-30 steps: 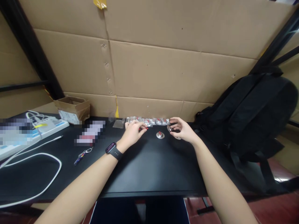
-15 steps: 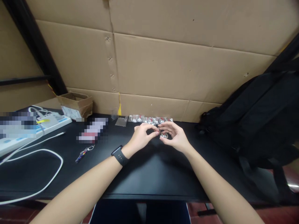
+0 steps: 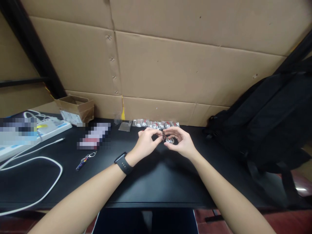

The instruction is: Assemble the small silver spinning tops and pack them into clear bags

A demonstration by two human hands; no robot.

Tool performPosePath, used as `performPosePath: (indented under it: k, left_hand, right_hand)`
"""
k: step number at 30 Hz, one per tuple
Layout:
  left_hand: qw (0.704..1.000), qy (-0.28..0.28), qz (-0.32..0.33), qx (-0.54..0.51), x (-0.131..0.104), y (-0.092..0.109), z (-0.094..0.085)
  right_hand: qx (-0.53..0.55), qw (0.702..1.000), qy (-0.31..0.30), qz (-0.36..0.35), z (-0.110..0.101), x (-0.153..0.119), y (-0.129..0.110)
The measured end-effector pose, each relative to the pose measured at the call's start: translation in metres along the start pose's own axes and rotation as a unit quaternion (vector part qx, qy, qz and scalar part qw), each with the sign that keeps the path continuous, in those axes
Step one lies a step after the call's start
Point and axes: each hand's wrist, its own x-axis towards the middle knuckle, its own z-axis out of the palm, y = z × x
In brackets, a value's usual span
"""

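Here, a round disc (image 3: 164, 137) stands on edge in R hand (image 3: 183, 142), which is half curled & grips its rim; L hand (image 3: 147, 142) has thumb & fingers almost touching beside it, can't tell if they hold it; a silver disc (image 3: 170, 141) lies past R thumb; bags (image 3: 161, 124) w/ shiny discs (image 3: 167, 124) lie behind; can't see in the box (image 3: 84, 110).

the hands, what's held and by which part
Right hand holds a round, shiny metal disc by its rim; what the left hand holds is unclear.

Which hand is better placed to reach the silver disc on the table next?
Probably the right hand: the silver disc shows within its curl, while the left hand sits farther off.
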Motion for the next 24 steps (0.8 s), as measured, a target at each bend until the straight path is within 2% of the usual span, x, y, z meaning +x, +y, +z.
performPosePath:
  k: [6, 15, 19, 24]
  left_hand:
    - [0.998, -0.024, 0.008, -0.061, 0.003, -0.009, 0.004]
    - [0.998, -0.007, 0.004, -0.056, 0.000, -0.012, 0.009]
    - [0.999, 0.021, 0.010, -0.036, -0.001, -0.010, 0.010]
    - [0.999, 0.034, 0.012, -0.028, -0.001, -0.007, 0.008]
  right_hand:
    - [0.004, 1.000, 0.004, 0.007, 0.002, 0.000, 0.001]
    - [0.036, 0.998, 0.023, 0.037, 0.008, 0.000, 0.005]
    - [0.048, 0.996, 0.037, 0.059, 0.010, 0.000, 0.008]
    - [0.057, 0.995, 0.027, 0.082, 0.006, 0.001, 0.006]
